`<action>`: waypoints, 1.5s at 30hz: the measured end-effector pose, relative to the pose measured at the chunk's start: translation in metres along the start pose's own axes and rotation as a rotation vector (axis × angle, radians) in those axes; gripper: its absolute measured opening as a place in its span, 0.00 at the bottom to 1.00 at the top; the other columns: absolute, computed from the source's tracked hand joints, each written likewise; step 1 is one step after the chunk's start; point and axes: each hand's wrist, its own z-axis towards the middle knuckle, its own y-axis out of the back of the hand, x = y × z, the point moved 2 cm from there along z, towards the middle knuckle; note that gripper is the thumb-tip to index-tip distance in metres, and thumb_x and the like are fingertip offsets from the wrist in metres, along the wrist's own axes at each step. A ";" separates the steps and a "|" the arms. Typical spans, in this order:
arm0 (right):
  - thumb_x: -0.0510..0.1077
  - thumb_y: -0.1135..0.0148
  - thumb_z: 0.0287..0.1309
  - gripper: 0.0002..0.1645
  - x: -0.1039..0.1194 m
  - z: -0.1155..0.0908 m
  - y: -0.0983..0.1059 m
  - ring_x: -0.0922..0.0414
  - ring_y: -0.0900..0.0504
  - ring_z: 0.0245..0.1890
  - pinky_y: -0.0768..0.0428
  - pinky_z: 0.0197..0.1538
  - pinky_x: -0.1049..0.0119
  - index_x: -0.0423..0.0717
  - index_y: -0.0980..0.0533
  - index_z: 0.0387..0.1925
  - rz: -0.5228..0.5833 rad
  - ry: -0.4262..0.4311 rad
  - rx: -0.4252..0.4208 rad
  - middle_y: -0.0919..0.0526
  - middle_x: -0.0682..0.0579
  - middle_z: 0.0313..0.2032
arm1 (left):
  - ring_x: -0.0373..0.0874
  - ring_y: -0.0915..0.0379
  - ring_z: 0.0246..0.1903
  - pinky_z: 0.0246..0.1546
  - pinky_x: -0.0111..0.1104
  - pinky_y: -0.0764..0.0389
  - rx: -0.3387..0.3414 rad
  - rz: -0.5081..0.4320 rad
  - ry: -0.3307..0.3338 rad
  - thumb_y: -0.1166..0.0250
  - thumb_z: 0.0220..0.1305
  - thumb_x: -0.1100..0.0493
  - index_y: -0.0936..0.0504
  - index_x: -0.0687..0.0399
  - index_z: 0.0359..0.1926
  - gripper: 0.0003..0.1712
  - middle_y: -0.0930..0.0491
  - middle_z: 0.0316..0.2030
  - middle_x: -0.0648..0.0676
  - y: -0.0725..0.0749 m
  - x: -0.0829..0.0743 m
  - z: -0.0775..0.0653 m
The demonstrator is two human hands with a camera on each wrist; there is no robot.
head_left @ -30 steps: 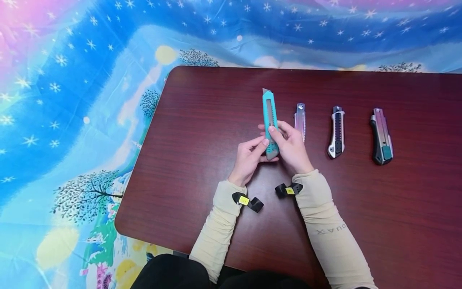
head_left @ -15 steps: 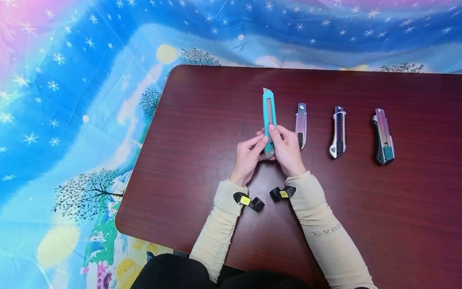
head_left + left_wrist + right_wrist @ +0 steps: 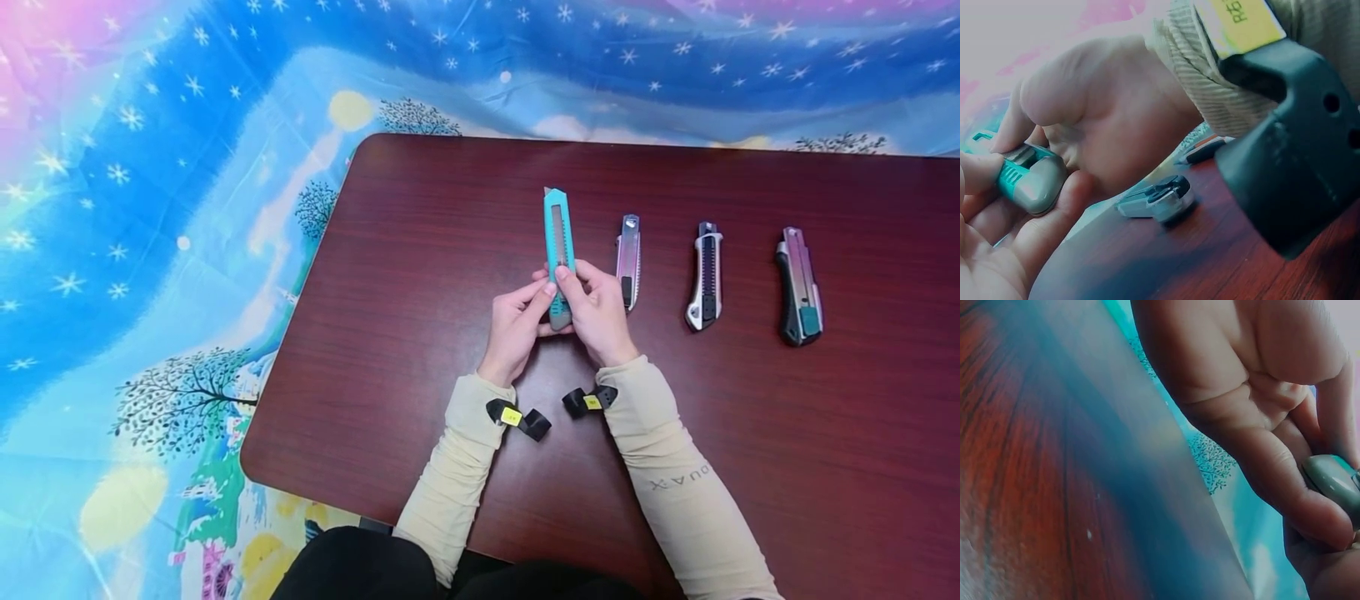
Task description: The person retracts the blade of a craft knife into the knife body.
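A teal utility knife with a grey butt end stands point-away between both hands in the head view, a small tip of its blade showing at the top. My left hand holds its lower end, thumb on the front and fingers behind. My right hand pinches it slightly higher, the thumb pressed on the slider track and hiding the slider. In the left wrist view the knife's grey end lies between the two hands. In the right wrist view that butt end shows at the right edge.
Three more utility knives lie in a row on the dark red table: a slim silver one just beside the right hand, a white-and-black one, and a black-and-green one. A patterned cloth surrounds the table's far and left edges.
The right hand has shifted slightly left on the utility knife, and its thumb has slid a little down the track. Less of the blade shows above the handle.
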 end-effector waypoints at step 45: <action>0.35 0.51 0.61 0.18 0.005 -0.002 0.002 0.61 0.21 0.43 0.20 0.41 0.73 0.32 0.30 0.52 -0.019 0.048 0.174 0.24 0.35 0.48 | 0.46 0.21 0.37 0.35 0.53 0.20 0.039 -0.074 0.001 0.45 0.63 0.58 0.26 0.70 0.51 0.21 0.23 0.44 0.68 0.004 -0.004 0.000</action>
